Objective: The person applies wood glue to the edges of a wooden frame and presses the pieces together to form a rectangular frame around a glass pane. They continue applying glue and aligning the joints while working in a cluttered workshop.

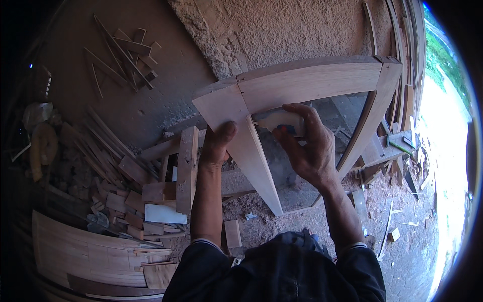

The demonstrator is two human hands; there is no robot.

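Observation:
A pale wooden frame (312,83) with a slightly curved top rail stands tilted in front of me. My left hand (220,141) grips the frame's left upright (254,161) just below the corner joint, thumb on its face and fingers hidden behind. Inside the frame's opening, my right hand (316,148) is closed around a small whitish squeeze bottle (282,120) with a blue and red mark. The bottle lies nearly level, its nozzle pointing left at the upright's inner edge, close to the joint. Whether liquid comes out is too small to tell.
Behind the frame rises a rough plastered wall (282,30). Wood offcuts (133,201) pile up at the left, near a curved slatted panel (85,246). A thick board (187,168) stands beside my left forearm. Long strips lean at the right, near a low bench (390,153).

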